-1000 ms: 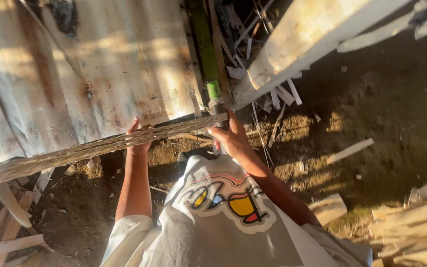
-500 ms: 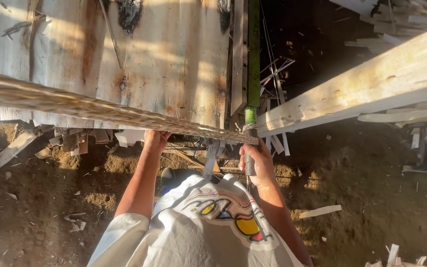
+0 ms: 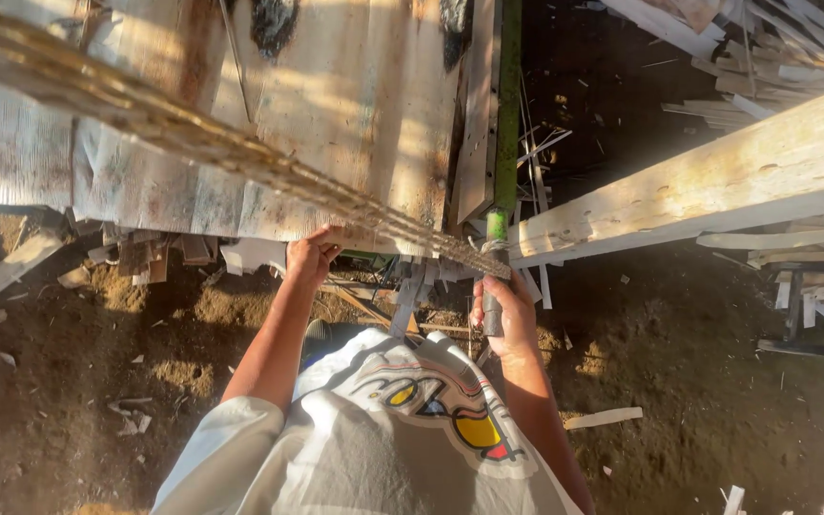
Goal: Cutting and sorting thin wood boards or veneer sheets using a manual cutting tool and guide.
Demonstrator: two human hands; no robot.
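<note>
Item: long rough lath [image 3: 240, 153], running from 10 o'clock down to centre, held across a worn sheet wall [image 3: 355, 105].
Left hand [image 3: 311, 256]: closed on the lath's underside at centre.
Right hand [image 3: 502, 310]: fist wrapped on a grey handle [image 3: 493, 319] below a green post [image 3: 506, 114], at the lath's near end.
Step, judged: positioning the lath; the next move calls for a steady 2-hand hold.
Pale beam [image 3: 717, 181] at 2 o'clock.
Unclear: the lath's far end is cut off; fingertips are hidden; what the handle belongs to cannot be told.
</note>
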